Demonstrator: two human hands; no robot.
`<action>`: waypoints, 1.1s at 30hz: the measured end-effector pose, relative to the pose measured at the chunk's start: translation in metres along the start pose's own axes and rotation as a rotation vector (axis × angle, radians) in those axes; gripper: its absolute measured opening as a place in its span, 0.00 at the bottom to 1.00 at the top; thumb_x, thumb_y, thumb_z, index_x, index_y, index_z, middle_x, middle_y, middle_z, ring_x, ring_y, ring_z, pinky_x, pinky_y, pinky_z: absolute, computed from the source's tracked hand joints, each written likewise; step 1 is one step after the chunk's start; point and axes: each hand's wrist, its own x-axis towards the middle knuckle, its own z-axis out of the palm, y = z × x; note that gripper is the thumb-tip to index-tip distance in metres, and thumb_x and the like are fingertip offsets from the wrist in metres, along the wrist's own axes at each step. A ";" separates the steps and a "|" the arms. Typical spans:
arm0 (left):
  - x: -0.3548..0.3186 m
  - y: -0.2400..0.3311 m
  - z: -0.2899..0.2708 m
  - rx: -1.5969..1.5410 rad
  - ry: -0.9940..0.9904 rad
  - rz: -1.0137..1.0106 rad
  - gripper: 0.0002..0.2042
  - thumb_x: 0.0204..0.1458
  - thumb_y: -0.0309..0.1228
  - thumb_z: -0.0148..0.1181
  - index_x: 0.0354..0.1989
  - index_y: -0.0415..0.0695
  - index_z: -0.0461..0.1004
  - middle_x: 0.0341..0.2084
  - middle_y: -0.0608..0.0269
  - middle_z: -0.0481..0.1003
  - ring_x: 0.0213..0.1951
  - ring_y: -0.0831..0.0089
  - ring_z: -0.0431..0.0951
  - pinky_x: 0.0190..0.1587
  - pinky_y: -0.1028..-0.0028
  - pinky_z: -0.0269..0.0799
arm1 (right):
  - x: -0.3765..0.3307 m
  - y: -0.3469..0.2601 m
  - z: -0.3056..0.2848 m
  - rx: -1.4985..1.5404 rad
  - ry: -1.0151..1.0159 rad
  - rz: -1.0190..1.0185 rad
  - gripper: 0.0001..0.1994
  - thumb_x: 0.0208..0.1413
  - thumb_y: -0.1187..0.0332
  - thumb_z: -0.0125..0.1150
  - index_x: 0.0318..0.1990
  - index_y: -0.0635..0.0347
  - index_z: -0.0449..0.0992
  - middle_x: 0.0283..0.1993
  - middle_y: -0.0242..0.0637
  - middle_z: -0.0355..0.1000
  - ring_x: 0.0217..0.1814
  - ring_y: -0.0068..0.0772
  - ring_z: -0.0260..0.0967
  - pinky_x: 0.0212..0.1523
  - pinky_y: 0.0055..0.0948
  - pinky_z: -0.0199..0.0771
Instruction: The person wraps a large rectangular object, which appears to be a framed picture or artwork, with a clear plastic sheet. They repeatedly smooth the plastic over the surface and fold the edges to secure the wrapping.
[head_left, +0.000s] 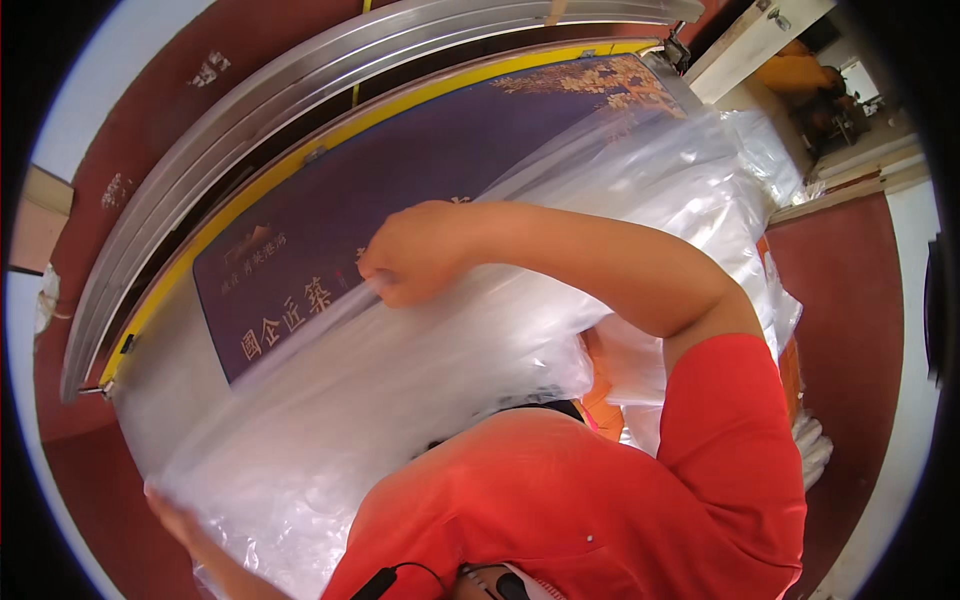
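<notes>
A wide sheet of clear plastic film (480, 330) stretches in front of me, over part of a large dark purple printed panel (390, 140) with pale lettering and a golden blossom pattern. My right hand (420, 252) is closed on the sheet's upper edge, over the middle of the panel. My left hand (175, 518) is low at the far left, where that edge runs to its fingertips; it appears to grip the film, though the fingers are partly hidden and blurred. Between both hands the film's edge looks taut and slanting.
A yellow-edged frame (345, 130) borders the panel's far side, with long silvery metal rails (300, 95) behind it. Bunched plastic (755, 160) lies at the right. Orange material (600, 385) shows beneath the film near my body. A doorway (840, 100) is at the upper right.
</notes>
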 end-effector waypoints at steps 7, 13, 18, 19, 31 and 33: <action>-0.041 0.001 -0.131 1.130 0.543 0.012 0.20 0.51 0.39 0.36 0.49 0.42 0.60 0.48 0.57 0.61 0.48 0.65 0.63 0.49 0.72 0.58 | -0.098 0.101 -0.027 -0.029 0.058 0.329 0.15 0.39 0.64 0.53 0.38 0.58 0.68 0.32 0.41 0.68 0.34 0.35 0.65 0.35 0.31 0.65; 0.140 -0.008 0.057 1.207 0.294 0.389 0.18 0.51 0.39 0.41 0.45 0.40 0.63 0.41 0.48 0.65 0.43 0.57 0.66 0.43 0.72 0.61 | -0.325 0.117 -0.182 -0.016 0.711 1.200 0.19 0.43 0.67 0.51 0.46 0.62 0.62 0.36 0.39 0.66 0.33 0.23 0.63 0.37 0.23 0.63; 0.190 0.029 0.163 1.172 0.234 0.612 0.19 0.51 0.44 0.39 0.33 0.37 0.64 0.30 0.43 0.66 0.34 0.50 0.67 0.33 0.60 0.59 | -0.302 0.073 -0.158 -1.217 1.333 0.406 0.18 0.48 0.62 0.44 0.46 0.62 0.61 0.42 0.40 0.61 0.44 0.30 0.57 0.45 0.29 0.55; 0.189 0.030 0.195 1.145 0.200 0.640 0.19 0.51 0.44 0.39 0.35 0.37 0.64 0.30 0.44 0.67 0.35 0.50 0.67 0.34 0.61 0.59 | -0.284 0.089 -0.127 -1.200 1.214 0.360 0.19 0.49 0.62 0.43 0.47 0.62 0.60 0.44 0.41 0.60 0.46 0.31 0.55 0.47 0.30 0.54; 0.162 -0.006 0.016 2.073 0.318 0.398 0.20 0.50 0.37 0.41 0.49 0.40 0.57 0.41 0.49 0.66 0.43 0.60 0.67 0.42 0.70 0.63 | -0.221 0.244 -0.008 -0.552 0.576 0.512 0.27 0.50 0.50 0.40 0.55 0.54 0.52 0.57 0.43 0.50 0.58 0.50 0.45 0.56 0.37 0.44; 0.158 -0.002 -0.011 1.844 0.413 0.610 0.21 0.50 0.41 0.40 0.50 0.42 0.58 0.39 0.50 0.67 0.41 0.62 0.68 0.41 0.70 0.64 | -0.223 0.287 -0.008 -0.383 0.628 0.658 0.22 0.52 0.59 0.40 0.54 0.56 0.54 0.55 0.46 0.52 0.57 0.48 0.48 0.56 0.35 0.46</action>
